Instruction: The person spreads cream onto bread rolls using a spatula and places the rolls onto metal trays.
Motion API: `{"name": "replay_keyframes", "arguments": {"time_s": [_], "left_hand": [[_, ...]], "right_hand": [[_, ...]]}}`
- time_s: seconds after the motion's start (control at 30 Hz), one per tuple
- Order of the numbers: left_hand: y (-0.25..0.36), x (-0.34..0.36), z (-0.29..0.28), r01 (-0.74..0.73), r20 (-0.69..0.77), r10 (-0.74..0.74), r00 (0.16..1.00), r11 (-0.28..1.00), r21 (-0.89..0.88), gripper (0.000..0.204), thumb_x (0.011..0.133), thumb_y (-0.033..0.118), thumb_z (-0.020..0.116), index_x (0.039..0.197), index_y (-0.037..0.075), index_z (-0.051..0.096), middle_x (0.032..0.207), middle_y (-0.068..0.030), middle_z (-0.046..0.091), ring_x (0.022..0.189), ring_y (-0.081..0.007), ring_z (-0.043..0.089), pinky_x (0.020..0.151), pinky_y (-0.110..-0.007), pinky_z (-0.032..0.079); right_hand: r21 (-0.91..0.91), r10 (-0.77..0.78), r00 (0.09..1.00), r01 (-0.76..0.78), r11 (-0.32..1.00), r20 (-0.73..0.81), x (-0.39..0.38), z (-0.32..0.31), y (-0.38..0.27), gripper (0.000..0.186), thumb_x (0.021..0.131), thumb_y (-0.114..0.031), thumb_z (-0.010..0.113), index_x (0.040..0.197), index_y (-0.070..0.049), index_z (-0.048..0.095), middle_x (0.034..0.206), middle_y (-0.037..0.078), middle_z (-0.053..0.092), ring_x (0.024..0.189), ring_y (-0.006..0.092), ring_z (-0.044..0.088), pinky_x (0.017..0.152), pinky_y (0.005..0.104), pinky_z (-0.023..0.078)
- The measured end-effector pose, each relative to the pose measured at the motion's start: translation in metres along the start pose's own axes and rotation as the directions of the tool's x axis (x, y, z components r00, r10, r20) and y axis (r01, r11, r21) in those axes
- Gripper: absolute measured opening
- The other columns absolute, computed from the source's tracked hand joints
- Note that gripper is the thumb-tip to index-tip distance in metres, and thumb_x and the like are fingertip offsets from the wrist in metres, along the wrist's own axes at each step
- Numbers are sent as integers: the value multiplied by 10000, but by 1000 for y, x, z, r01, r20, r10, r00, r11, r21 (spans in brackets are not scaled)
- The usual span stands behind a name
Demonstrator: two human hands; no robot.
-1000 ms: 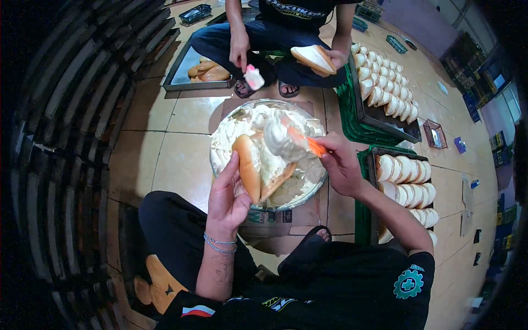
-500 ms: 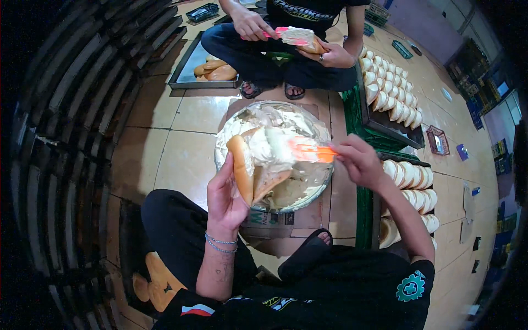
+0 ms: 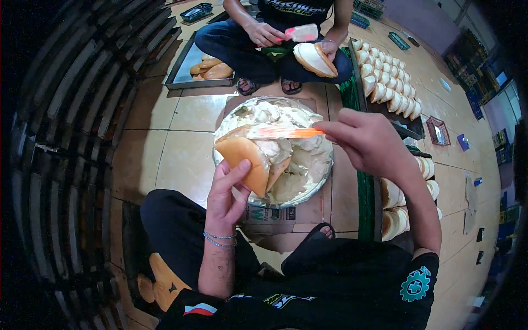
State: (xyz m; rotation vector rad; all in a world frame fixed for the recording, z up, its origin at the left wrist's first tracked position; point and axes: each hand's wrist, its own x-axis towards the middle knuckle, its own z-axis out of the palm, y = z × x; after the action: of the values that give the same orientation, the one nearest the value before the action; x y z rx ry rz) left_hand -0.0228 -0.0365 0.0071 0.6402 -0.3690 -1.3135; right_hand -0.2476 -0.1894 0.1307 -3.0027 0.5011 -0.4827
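Observation:
My left hand point(image 3: 227, 190) is closed on a split bread bun point(image 3: 243, 160), thumb on its browned outside. White cream lies between the two halves of the bun. My right hand point(image 3: 366, 142) grips an orange spatula point(image 3: 300, 133), whose cream-smeared blade lies along the bun's upper edge. Under both hands stands a round tub point(image 3: 328, 181) of white cream point(image 3: 269, 113), with a scraped hollow on its near right side. The tub rests on a flattened piece of cardboard point(image 3: 308, 214).
Opposite sits a co-worker point(image 3: 275, 41) holding a pink spatula point(image 3: 302, 34) and a cream-covered bun point(image 3: 315, 59). Trays of filled buns point(image 3: 388, 82) stand at the right on green crates point(image 3: 364, 203). A metal tray point(image 3: 201, 83) with plain buns is far left; dark stacked racks point(image 3: 71, 137) line the left side.
My right hand has come nearer and up, turning the spatula edge-on at the bun's top. The bun has tilted, showing more of its brown outside. The co-worker's spatula has lifted off their bun.

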Motion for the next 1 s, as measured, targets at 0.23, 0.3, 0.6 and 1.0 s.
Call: {"name": "replay_keyframes", "arguments": {"time_s": [0.23, 0.3, 0.6, 1.0], "left_hand": [[-3, 10, -21, -140, -245, 107, 963, 983, -121, 397, 986, 233, 590, 1305, 12, 507, 1255, -113, 609, 1183, -210, 585, 1012, -351, 505], [-1, 6, -15, -276, -303, 223, 926, 951, -142, 398, 942, 197, 665, 1274, 19, 538, 1207, -103, 623, 1162, -211, 584, 1026, -380, 468], [-5, 9, -15, -84, -218, 1, 976, 925, -370, 385, 968, 192, 614, 1290, 3, 518, 1257, -130, 606, 1185, -242, 584, 1055, -408, 460], [6, 7, -16, -282, -268, 230, 935, 944, -172, 369, 936, 111, 630, 1275, 6, 529, 1204, -99, 622, 1137, -206, 594, 1022, -381, 469]], "right_hand": [[18, -52, 996, 51, 999, 76, -34, 54, -55, 484, 795, -58, 589, 1278, -52, 560, 766, 82, 504, 639, 239, 587, 525, 365, 496], [42, -54, 991, 49, 998, 125, -38, 57, -66, 504, 791, -44, 589, 1294, -23, 555, 759, 86, 496, 634, 230, 573, 526, 356, 487], [120, 107, 972, -83, 989, -210, 2, 47, -36, 366, 889, -56, 627, 1254, -42, 599, 777, 124, 527, 654, 291, 577, 554, 391, 470], [116, 56, 998, -50, 992, -42, -33, 54, -39, 422, 840, -17, 601, 1262, -20, 596, 759, 119, 551, 656, 282, 593, 573, 371, 478]]}}
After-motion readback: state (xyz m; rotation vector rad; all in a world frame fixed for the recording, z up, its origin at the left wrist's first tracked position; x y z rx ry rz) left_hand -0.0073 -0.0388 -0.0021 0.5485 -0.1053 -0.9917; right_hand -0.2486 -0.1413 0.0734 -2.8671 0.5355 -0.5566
